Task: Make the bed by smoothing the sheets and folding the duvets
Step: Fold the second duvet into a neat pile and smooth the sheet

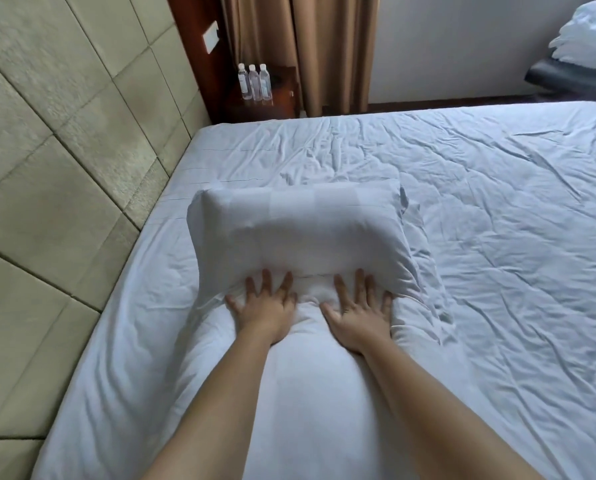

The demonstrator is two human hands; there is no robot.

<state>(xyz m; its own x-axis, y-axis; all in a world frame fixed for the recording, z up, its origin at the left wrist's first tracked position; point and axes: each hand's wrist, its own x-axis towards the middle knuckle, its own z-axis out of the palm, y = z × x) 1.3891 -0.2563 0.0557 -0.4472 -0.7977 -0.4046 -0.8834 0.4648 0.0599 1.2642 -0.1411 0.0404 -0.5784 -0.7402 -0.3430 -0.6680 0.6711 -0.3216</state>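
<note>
Bottles: three clear plastic water bottles point(254, 82) with white caps stand upright in a row on a dark wooden bedside table point(282, 98), touching or nearly touching one another; liquid level not readable. Brown curtain point(327, 50) hangs just beside the table.

Bed: wrinkled white fitted sheet point(480, 202) covers the mattress, creases densest toward the right and far side. Padded beige panelled headboard point(47, 133) runs along the left edge.

White pillow point(300, 226) in a faintly striped case lies on the sheet near the headboard, its near long edge compressed. A second white pillow or bundled bedding point(310, 375) lies nearer the camera, under both forearms; which one it is, cannot tell.

Left hand point(265, 306): flat, fingers spread, pressing palm-down at the seam where the far pillow meets the near bedding. Right hand point(362, 311): same posture, just beside the left, apart from it. Neither hand grasps anything.

White bedding pile point(587, 32) sits on a dark surface at upper right, well apart from the hands.
</note>
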